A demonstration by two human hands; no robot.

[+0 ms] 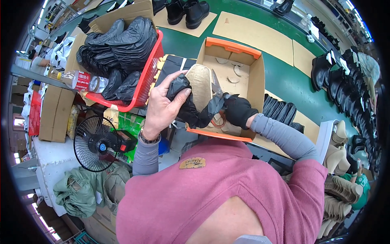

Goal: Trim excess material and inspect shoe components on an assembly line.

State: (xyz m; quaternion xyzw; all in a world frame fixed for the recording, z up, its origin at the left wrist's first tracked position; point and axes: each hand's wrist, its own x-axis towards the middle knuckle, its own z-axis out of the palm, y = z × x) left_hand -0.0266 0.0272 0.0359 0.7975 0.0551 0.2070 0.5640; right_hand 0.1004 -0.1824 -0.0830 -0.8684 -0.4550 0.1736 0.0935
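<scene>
Left hand (164, 101) grasps black upper (189, 114); attached tan sole (200, 84) faces up, above left edge of cardboard box (255, 77). Sole's long axis points away from body. Gloved right hand (240, 110) grips scissors (216, 84), blades just beside sole's right edge, right hand nearer there.

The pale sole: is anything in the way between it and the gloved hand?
Yes: the scissors and a fold of dark material lie between the gloved right hand and the pale sole, with the blades by its right edge.
</scene>
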